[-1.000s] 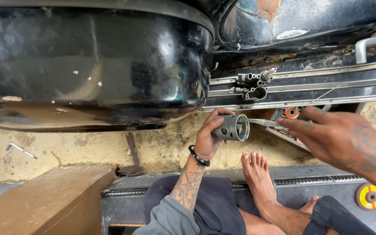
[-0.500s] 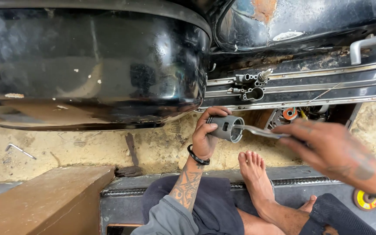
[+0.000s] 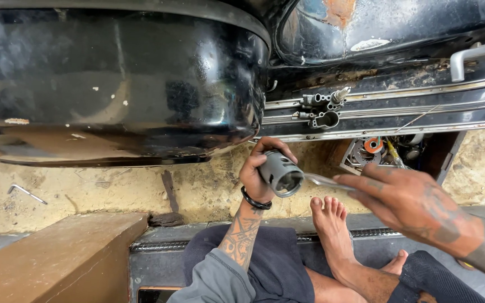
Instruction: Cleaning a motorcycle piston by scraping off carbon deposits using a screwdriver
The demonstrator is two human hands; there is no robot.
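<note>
Under black tank (image 3: 119, 84), sandy ground (image 3: 113, 191)

Our left grip (image 3: 262, 174): black wristband (image 3: 255, 201), forearm tattoo (image 3: 241, 238), grey sleeve (image 3: 217, 280) pushed up. Right grip (image 3: 408, 202): tattooed on the back. We wear dark blue trousers (image 3: 279, 264); bare foot (image 3: 332, 235).

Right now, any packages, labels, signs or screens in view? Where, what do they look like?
None that can be made out: no package, label, sign or screen.
Nearest to one: an open box of parts, on the ground beyond the right hand, brown sides, an orange ring inside.
The left hand holds a plain grey metal cylinder.
</note>
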